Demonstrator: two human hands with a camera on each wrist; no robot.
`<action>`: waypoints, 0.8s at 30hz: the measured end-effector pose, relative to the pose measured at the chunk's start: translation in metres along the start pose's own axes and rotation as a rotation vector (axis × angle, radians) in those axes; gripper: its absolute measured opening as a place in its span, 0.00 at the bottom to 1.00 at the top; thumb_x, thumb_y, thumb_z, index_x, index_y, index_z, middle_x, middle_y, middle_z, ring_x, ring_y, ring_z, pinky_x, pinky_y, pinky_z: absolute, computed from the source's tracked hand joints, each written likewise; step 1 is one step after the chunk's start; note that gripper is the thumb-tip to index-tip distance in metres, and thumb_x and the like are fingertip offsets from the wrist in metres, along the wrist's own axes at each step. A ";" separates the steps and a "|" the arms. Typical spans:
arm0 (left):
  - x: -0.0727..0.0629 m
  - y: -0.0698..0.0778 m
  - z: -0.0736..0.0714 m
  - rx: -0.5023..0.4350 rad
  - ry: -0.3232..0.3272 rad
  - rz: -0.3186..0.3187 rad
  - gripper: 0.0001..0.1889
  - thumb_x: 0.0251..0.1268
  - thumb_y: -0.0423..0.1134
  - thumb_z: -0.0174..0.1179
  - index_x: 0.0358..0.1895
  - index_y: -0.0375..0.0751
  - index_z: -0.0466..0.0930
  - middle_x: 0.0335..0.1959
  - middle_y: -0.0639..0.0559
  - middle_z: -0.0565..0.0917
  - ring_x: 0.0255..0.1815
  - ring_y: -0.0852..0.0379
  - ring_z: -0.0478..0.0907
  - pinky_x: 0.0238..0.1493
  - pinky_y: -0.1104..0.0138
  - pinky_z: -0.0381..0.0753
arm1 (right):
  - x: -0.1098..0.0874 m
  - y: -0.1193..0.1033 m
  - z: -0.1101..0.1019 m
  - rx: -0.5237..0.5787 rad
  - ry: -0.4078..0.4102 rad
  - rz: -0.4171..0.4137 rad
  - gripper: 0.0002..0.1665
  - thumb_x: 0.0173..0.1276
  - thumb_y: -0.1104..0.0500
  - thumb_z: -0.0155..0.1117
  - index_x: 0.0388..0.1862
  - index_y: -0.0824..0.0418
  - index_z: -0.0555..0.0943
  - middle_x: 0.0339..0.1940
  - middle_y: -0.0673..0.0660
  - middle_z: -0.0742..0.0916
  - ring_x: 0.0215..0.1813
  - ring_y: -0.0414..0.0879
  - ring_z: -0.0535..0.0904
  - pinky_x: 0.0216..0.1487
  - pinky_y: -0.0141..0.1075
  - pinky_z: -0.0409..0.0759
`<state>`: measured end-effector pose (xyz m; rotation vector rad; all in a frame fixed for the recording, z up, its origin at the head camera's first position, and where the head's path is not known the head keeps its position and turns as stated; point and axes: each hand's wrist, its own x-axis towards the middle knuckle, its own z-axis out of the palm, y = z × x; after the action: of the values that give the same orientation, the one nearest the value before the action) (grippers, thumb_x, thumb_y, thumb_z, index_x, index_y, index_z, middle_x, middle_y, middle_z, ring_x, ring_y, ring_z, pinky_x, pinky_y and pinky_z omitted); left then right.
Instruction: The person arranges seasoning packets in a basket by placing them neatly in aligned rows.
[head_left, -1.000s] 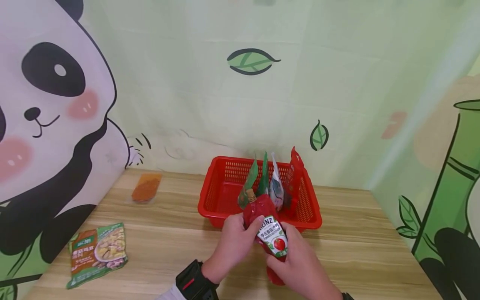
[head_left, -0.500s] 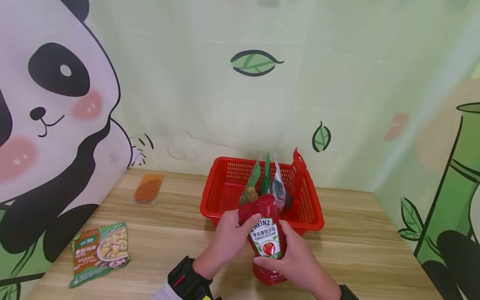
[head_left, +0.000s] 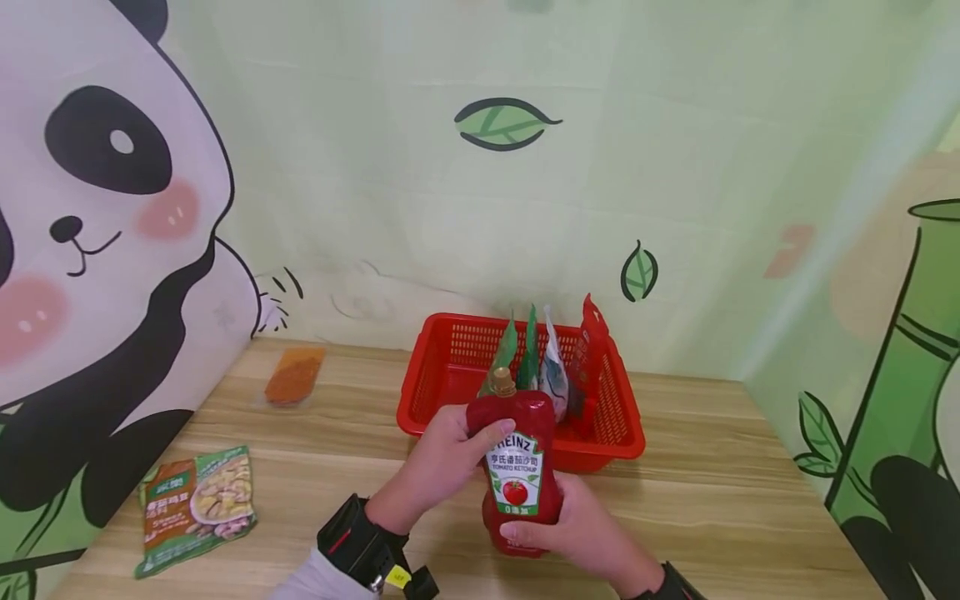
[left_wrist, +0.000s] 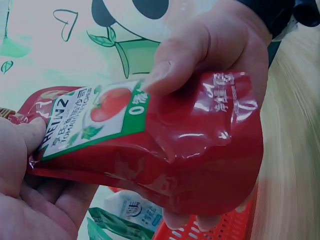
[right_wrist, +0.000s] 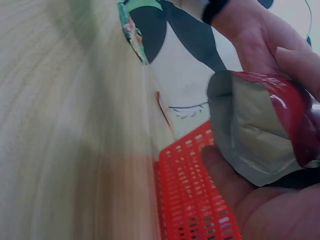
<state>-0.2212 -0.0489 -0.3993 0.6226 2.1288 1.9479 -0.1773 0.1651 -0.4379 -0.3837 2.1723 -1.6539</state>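
Note:
A red ketchup pouch [head_left: 517,475] with a gold cap is held upright between both hands, its label facing the head camera. My left hand [head_left: 438,462] grips its upper left side, thumb across the front near the label's top. Lower down, my right hand [head_left: 581,529] holds the right side, thumb over the front below the label. In the left wrist view the pouch [left_wrist: 190,145] fills the middle. From the right wrist, its silvery bottom [right_wrist: 260,130] shows. Just behind it stands a red basket [head_left: 423,375] with several upright packets [head_left: 553,379] in its right half.
On the wooden table [head_left: 337,467], a green and brown food packet [head_left: 198,508] lies at the front left. Farther back on the left lies a small clear bag of orange powder [head_left: 294,375]. A panda-print backdrop [head_left: 375,192] closes off the table's rear.
The ketchup pouch has turned from a slant to nearly upright and shifted a little left, so its label shows more squarely. Both hands have kept their hold and moved slightly left with it.

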 end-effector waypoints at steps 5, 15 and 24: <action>0.003 -0.003 -0.004 0.006 -0.027 0.008 0.20 0.74 0.50 0.62 0.62 0.46 0.82 0.51 0.48 0.89 0.48 0.52 0.86 0.49 0.62 0.87 | 0.003 0.002 0.008 0.002 0.031 -0.018 0.38 0.65 0.49 0.76 0.70 0.57 0.71 0.62 0.56 0.85 0.61 0.51 0.82 0.59 0.46 0.85; 0.008 -0.002 -0.003 0.149 -0.004 0.103 0.19 0.72 0.49 0.63 0.62 0.51 0.80 0.52 0.55 0.88 0.49 0.55 0.86 0.49 0.63 0.87 | 0.006 0.004 0.009 0.010 0.103 0.012 0.39 0.66 0.43 0.74 0.71 0.56 0.72 0.63 0.56 0.85 0.61 0.50 0.82 0.61 0.49 0.84; -0.003 0.025 0.016 0.451 0.359 0.150 0.26 0.68 0.47 0.69 0.63 0.45 0.71 0.48 0.49 0.90 0.43 0.55 0.89 0.43 0.62 0.89 | 0.012 -0.005 0.010 0.060 0.203 -0.032 0.37 0.66 0.46 0.74 0.70 0.55 0.73 0.63 0.57 0.85 0.62 0.51 0.83 0.62 0.48 0.83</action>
<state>-0.2073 -0.0342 -0.3771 0.5452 2.8642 1.7608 -0.1829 0.1500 -0.4372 -0.2444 2.2634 -1.8425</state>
